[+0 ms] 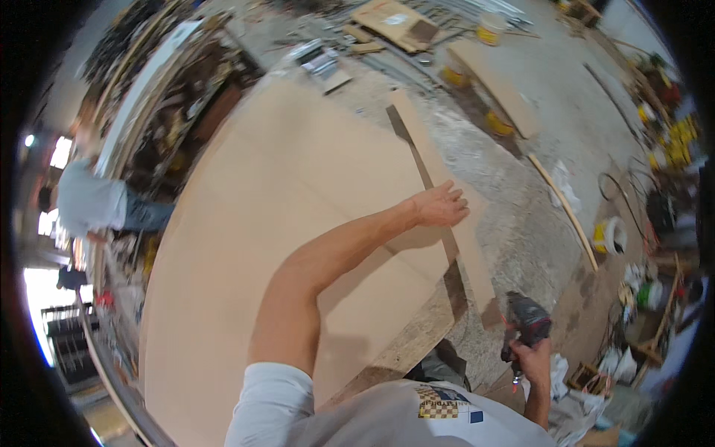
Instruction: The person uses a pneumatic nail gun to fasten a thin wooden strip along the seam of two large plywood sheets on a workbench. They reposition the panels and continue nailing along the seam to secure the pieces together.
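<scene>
A large tan sheet of board lies flat on the worktable. Along its right side runs a narrow tan board strip, with a dark gap between the two for much of its length. My left hand, arm stretched across the sheet, rests on the strip with its fingers extended. In my right hand, low on the right, is a black and red cordless drill. The drill is beside the near end of the strip, apart from it; its tip is hard to make out.
The bare worktable top is rough and stained. Beyond it lie a cardboard box, metal bars and a white bucket. A curved wood strip and another bucket are at right. Left, a person stands near stacked boards.
</scene>
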`<move>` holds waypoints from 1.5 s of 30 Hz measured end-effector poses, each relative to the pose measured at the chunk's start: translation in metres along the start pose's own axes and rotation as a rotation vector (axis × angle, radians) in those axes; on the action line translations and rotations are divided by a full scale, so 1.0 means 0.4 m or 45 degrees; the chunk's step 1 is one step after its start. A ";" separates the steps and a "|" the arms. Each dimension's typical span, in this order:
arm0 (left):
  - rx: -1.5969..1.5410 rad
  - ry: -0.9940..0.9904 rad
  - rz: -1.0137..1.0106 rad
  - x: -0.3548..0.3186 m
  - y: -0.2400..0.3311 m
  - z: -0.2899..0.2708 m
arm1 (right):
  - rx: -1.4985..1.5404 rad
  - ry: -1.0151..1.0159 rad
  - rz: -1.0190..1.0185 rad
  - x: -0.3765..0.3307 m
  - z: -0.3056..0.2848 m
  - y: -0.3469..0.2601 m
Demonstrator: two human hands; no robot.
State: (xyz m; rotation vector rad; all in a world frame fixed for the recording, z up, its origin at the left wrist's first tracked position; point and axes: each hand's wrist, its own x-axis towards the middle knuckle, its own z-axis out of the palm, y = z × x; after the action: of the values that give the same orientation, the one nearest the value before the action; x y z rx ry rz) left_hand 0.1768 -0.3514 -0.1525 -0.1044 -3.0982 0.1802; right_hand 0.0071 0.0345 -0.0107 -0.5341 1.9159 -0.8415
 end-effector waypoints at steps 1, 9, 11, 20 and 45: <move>0.026 0.052 0.006 -0.061 0.015 -0.045 | 0.019 0.064 -0.001 0.005 -0.010 0.008; -0.118 -0.258 -0.546 -0.837 0.244 -0.125 | -0.024 0.002 -0.121 0.068 0.106 -0.100; -0.214 -0.508 -0.786 -1.005 0.306 -0.114 | -0.068 -0.054 -0.116 0.061 0.160 -0.125; -0.276 0.322 -2.294 -1.086 0.382 0.087 | -0.166 -0.316 -0.146 0.017 0.423 -0.195; -0.204 0.527 -2.467 -1.137 0.229 0.143 | -0.231 -0.454 -0.068 0.053 0.623 -0.216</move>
State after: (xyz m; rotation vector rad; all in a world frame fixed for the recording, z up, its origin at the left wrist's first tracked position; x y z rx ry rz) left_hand 0.6338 -0.2986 -0.2348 2.1618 -1.5750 -0.1559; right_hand 0.2201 -0.1203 -0.0385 -0.7925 1.6608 -0.5627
